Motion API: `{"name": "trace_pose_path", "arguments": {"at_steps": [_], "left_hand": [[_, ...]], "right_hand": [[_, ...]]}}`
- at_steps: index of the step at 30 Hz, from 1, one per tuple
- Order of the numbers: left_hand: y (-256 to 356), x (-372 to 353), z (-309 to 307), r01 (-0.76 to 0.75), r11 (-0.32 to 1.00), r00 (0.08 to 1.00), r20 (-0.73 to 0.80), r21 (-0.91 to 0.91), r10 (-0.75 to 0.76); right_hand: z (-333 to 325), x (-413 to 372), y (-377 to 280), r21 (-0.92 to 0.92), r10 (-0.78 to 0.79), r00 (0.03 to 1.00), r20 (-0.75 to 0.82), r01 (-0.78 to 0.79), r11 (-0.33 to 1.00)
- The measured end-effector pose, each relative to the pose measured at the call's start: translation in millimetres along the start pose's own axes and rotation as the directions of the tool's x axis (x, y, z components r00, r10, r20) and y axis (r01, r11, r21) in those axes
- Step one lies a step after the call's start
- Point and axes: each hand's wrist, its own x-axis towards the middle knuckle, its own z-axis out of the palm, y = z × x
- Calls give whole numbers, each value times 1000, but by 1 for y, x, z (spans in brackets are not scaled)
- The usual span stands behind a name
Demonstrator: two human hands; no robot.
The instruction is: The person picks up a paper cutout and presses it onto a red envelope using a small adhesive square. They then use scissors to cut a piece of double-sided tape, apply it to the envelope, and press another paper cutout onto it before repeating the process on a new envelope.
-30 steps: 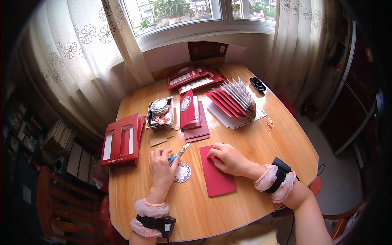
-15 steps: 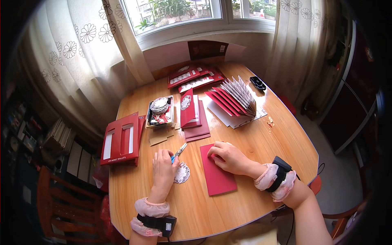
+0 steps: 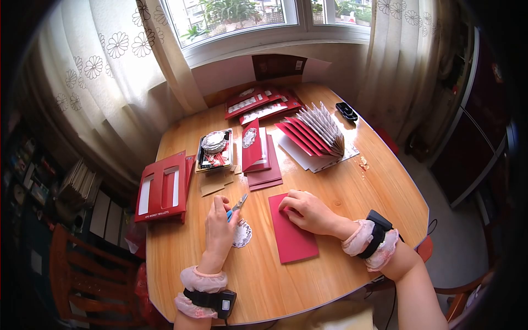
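My left hand (image 3: 219,228) is closed on the blue handles of a pair of scissors (image 3: 240,202), whose metal blades point up and to the right. Just beside its fingers, a white lacy paper doily (image 3: 242,234) lies on the table. My right hand (image 3: 309,212) rests on a plain red card (image 3: 294,242), its fingers curled and pressed onto the upper part. The fingertips of this hand are partly hidden.
Beyond my hands are a small tray (image 3: 199,165) of doilies and scraps, red cards (image 3: 266,179), and a fanned stack of folded paper (image 3: 322,132). Red money-wallet packs (image 3: 162,190) lie at the left, others (image 3: 247,103) at the back. A black object (image 3: 346,111) sits at the far right.
My left hand has risen slightly with the scissors, and the blades have shifted a little left. More of the doily's left side is covered. My right hand and the red card have stayed put.
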Motion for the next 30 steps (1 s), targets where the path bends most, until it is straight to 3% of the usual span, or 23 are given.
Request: {"name": "trace_pose_path", "arguments": {"at_steps": [4,10,12,16,18,20,22,26,30], "left_hand": [[7,0,-4,-62,998,998,-9,-1,62],[16,3,-5,30,984,997,-66,-177,-42],[21,3,-8,177,908,984,75,-381,-161],[26,-1,-1,284,784,957,211,-553,-198],[37,-5,0,313,659,946,289,-684,-149],[43,-8,0,328,637,935,337,-697,-112],[55,-12,1,430,478,895,430,-766,-115],[54,-15,5,495,425,848,527,-757,-50],[45,-17,14,559,437,807,583,-705,-91]], "right_hand": [[0,0,-1,1,9,1000,10,-9,1000],[1,0,0,-3,8,1000,8,-7,1000],[1,1,0,-5,9,1000,9,-9,1000],[1,0,0,-7,19,1000,11,-19,1000],[-1,1,-2,1,9,1000,23,-9,1000],[-1,1,-2,6,-1,999,35,0,1000],[2,1,-1,56,-30,998,46,28,998],[3,2,-4,131,-88,995,50,81,988],[-7,3,-13,204,15,998,53,-25,979]]}}
